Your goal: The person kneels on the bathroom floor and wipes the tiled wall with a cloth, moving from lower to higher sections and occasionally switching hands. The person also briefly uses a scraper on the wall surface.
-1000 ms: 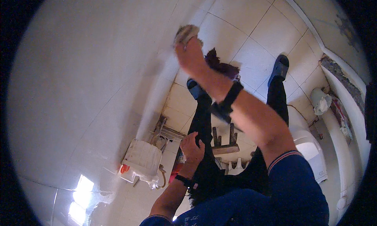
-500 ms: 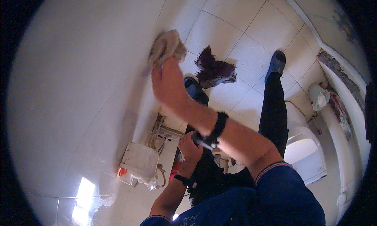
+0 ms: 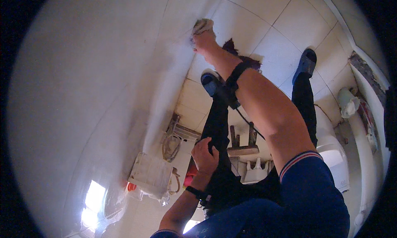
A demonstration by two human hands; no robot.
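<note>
Near the top of the picture, my right hand (image 3: 205, 43) is closed round a bunched, beige-grey cloth (image 3: 203, 26). The cloth lies against the pale tiled wall (image 3: 124, 52), low down where it meets the floor. My right arm is stretched out, a black strap round its wrist. Partly behind that forearm, a dark red shaggy rag (image 3: 230, 47) lies on the floor. My left hand (image 3: 204, 158) rests by my left thigh with thumb and fingers apart, holding nothing that I can see.
A whitish plastic box (image 3: 151, 176) hangs at the wall on the left, near a coiled hose (image 3: 170, 147). A small wooden stool (image 3: 243, 150) stands between my legs. To the right are a white fixture (image 3: 333, 157) and a pale green container (image 3: 347, 101). My slippered feet stand on floor tiles.
My right hand has moved the cloth forward and to the right along the wall, and its forearm now covers part of the shaggy rag. My left hand has stayed near my thigh.
</note>
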